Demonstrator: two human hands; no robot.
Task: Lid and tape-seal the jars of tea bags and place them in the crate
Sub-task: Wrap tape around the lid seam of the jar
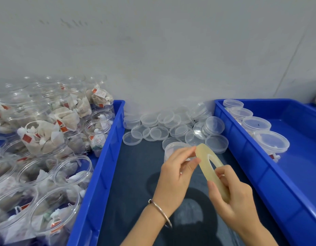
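A pale yellowish roll of clear tape (209,164) is held over the dark table. My right hand (231,197) grips its lower part, with fingers through the hole. My left hand (178,173) pinches the roll's top edge between thumb and fingers. Just behind my left hand stands a lidded clear jar (173,148), partly hidden. A blue crate (260,157) on the right holds several lidded jars (256,124) in a row. Another blue crate (104,157) on the left is packed with open jars of tea bags (72,167).
A heap of loose clear lids (171,126) lies on the dark table (136,166) against the grey wall. A round shadow falls on the table under my wrists. A bangle circles my left wrist.
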